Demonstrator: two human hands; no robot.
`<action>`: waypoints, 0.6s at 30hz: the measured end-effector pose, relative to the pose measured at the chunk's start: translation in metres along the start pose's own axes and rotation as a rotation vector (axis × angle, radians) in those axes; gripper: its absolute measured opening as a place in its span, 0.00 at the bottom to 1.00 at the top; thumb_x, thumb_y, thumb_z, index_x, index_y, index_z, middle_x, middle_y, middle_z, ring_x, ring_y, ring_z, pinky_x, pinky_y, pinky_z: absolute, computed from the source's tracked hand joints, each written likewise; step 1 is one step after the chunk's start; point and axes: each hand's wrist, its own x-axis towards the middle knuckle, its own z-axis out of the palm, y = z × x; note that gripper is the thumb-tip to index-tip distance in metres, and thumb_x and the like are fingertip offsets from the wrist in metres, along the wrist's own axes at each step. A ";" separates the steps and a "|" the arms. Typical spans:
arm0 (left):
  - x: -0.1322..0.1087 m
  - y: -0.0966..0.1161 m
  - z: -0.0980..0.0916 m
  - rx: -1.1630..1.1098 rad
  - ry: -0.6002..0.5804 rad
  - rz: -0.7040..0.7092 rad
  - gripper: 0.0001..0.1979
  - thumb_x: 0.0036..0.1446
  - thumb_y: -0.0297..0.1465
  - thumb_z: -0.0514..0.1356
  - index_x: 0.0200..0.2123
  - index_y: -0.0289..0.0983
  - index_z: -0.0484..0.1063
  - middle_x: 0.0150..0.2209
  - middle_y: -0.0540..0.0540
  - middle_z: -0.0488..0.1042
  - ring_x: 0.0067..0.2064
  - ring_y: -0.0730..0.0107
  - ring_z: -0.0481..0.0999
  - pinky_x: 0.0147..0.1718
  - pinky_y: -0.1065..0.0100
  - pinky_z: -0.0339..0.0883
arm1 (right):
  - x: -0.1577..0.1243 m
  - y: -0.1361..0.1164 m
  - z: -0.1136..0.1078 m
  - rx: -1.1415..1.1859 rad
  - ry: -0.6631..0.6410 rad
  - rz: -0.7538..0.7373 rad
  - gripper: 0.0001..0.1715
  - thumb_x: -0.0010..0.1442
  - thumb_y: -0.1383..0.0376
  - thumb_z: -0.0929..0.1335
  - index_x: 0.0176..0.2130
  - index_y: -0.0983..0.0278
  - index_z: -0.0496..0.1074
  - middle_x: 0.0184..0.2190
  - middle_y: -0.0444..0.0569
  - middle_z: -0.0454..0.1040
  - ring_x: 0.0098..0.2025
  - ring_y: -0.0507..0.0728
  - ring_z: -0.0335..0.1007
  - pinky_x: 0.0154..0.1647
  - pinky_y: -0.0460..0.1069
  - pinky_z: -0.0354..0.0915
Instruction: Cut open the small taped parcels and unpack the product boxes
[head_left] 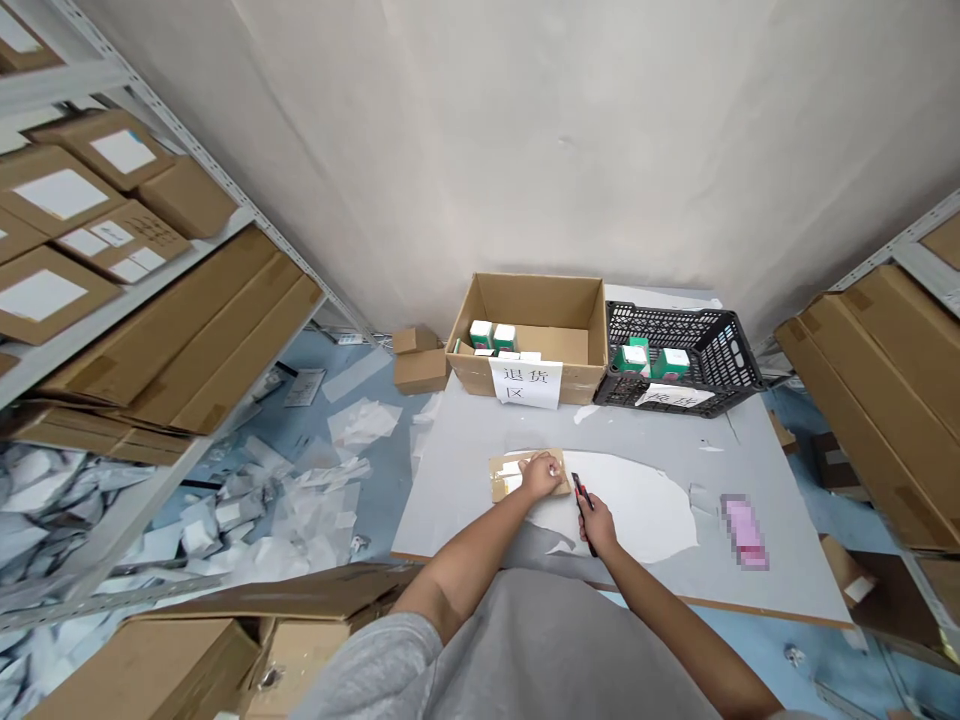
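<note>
One open brown cardboard box (529, 305) holds at least two small green-and-white cartons (481, 334), and one black plastic mesh crate (679, 335) holds two more cartons (634, 357). Two white paper signs (526, 383) hang on those containers, one each. There is one flat brown cardboard packet (508, 476) and one red-handled utility knife (580, 490).

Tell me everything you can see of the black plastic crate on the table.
The black plastic crate is rectangular and open-topped, with latticed walls. It stands at the far edge of the grey table top, right beside the open cardboard box; whether they touch is hard to tell. Inside sit at least two small green-and-white cartons. A white paper sign with Chinese characters lies against its near wall.
</note>
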 end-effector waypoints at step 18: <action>-0.002 0.003 -0.001 -0.019 -0.073 0.042 0.05 0.59 0.36 0.68 0.37 0.42 0.80 0.46 0.46 0.78 0.57 0.52 0.71 0.55 0.55 0.55 | 0.083 -0.067 0.015 0.097 -0.008 0.048 0.24 0.47 0.59 0.80 0.34 0.57 0.64 0.14 0.31 0.64 0.13 0.50 0.60 0.14 0.44 0.58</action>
